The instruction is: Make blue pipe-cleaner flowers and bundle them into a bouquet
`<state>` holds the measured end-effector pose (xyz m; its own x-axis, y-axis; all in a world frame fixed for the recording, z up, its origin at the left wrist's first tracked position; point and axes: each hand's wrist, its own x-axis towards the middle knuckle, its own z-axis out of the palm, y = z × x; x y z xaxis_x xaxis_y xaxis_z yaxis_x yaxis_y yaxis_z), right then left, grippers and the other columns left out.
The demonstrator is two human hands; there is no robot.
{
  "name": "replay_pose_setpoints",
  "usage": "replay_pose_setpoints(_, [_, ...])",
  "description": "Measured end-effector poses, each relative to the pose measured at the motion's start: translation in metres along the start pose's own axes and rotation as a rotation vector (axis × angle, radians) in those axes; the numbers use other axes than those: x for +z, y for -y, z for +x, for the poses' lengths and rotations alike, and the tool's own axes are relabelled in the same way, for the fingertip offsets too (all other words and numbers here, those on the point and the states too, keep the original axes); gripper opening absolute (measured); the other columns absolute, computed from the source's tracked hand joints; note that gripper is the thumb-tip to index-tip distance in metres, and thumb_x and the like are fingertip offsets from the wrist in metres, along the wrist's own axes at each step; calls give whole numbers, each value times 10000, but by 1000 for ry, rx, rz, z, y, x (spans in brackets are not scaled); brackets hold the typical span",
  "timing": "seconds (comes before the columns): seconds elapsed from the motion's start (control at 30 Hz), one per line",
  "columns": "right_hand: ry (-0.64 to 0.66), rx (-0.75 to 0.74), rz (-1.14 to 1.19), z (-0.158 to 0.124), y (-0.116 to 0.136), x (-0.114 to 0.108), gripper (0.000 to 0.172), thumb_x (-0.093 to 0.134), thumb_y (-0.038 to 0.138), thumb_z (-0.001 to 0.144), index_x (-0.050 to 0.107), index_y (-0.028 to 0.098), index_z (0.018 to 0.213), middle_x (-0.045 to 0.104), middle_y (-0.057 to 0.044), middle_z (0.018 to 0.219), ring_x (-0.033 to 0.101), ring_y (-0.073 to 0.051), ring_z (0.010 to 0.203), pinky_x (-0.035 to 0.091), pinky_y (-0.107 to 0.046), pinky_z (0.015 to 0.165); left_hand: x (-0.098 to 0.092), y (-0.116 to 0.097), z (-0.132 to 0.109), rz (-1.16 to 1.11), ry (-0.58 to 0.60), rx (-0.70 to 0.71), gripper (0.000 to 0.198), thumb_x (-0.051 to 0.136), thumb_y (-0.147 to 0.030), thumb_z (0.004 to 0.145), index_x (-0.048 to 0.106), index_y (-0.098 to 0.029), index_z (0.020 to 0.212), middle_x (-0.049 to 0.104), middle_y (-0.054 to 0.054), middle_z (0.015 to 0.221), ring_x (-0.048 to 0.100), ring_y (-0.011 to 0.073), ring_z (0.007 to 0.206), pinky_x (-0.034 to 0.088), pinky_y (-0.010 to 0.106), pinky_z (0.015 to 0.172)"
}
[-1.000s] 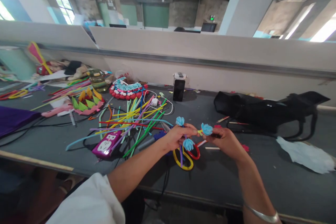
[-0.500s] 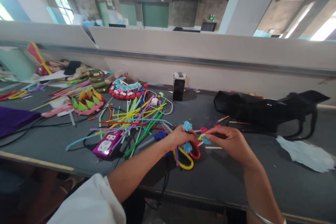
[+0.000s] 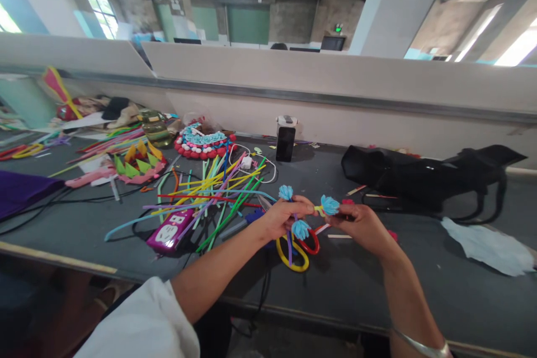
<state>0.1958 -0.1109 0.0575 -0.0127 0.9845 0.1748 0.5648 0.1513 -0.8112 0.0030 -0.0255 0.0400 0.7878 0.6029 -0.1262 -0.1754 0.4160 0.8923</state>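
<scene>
1. Between the two hands, a blue flower is held above the table on a short yellow stem.
2. At the left hand, thumb and finger appear clamped on that stem; a top flower and a low flower are seen beside the same fingers, with a purple stem hanging beneath.
3. At the right hand, bent fingers are set against the blue flower's right side; whether it is gripped or merely touched cannot be told.
4. As judged, the yellow stem is being shaped; for the next move, a firm left pinch and a light right touch seem called for, lest petals be crushed.
5. Below the left fingers, scissors are laid.
6. Left of these fingers, pipe cleaners are heaped.
7. Beyond both hands, a phone is stood upright.
</scene>
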Motion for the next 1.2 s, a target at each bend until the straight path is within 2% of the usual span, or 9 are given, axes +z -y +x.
replay_pose_setpoints(0.07, [6, 4, 40, 1, -2, -1, 147, 645, 294, 736, 745, 188, 760, 721, -10, 731, 649, -199, 712, 487, -264, 652, 1, 0, -3, 56, 78, -30, 210, 727, -311, 624, 678, -122, 702, 363, -77, 445, 223, 22, 372, 112, 202, 378])
replay_pose_setpoints(0.17, [17, 30, 58, 0, -3, -2, 171, 649, 326, 743, 744, 185, 759, 719, -17, 713, 643, -184, 670, 482, -251, 601, 4, 0, -6, 196, 171, -92, 213, 744, -302, 594, 695, -122, 696, 533, -21, 518, 318, 38, 406, 163, 211, 401])
replay_pose_setpoints(0.27, [48, 23, 24, -1, -2, -4, 185, 656, 349, 761, 747, 189, 785, 720, -22, 722, 645, -174, 671, 481, -245, 604, 6, -1, -7, 361, 191, -127, 193, 754, -261, 567, 710, -131, 703, 620, 4, 599, 422, 65, 481, 242, 205, 438])
replay_pose_setpoints(0.37, [24, -7, -27, -3, 3, -5, 175, 640, 338, 791, 745, 198, 793, 725, -19, 753, 649, -170, 701, 480, -241, 641, 7, 0, -5, 447, 116, -103, 145, 721, -230, 582, 708, -131, 687, 589, -17, 554, 436, 72, 493, 261, 200, 445])
replay_pose_setpoints(0.53, [-43, -63, -82, -10, 18, -6, 142, 637, 309, 811, 739, 213, 791, 731, -12, 803, 660, -167, 749, 481, -234, 700, 4, 3, 2, 432, -99, -76, 138, 668, -230, 591, 688, -120, 672, 576, -13, 551, 419, 68, 444, 227, 207, 402])
replay_pose_setpoints(0.67, [35, -80, -73, -14, 25, -3, 139, 626, 297, 817, 741, 219, 818, 730, -10, 798, 659, -163, 731, 484, -228, 666, 2, 5, 5, 345, -184, -65, 146, 661, -259, 607, 663, -130, 676, 517, -37, 515, 302, 37, 367, 134, 219, 364])
replay_pose_setpoints(0.8, [92, -67, -67, -11, 18, 2, 142, 616, 284, 816, 740, 214, 823, 733, -16, 817, 661, -174, 764, 486, -238, 695, -1, 5, 7, 133, -214, -59, 149, 685, -254, 590, 628, -141, 668, 407, -80, 468, 219, 13, 339, 91, 205, 357])
replay_pose_setpoints(0.97, [83, -26, -73, -1, 1, 6, 163, 612, 289, 798, 740, 193, 766, 731, -26, 793, 656, -192, 750, 479, -261, 689, -5, 5, 7, -42, -50, -48, 184, 695, -276, 611, 628, -130, 699, 346, -96, 460, 157, 6, 338, 56, 199, 345])
replay_pose_setpoints(1.2, [28, 19, 5, 4, -6, 4, 151, 640, 308, 744, 724, 185, 724, 679, 18, 667, 608, -179, 655, 456, -255, 612, -3, 3, 2, 26, 60, -46, 208, 711, -305, 632, 651, -118, 700, 306, -95, 454, 159, 10, 361, 66, 207, 367])
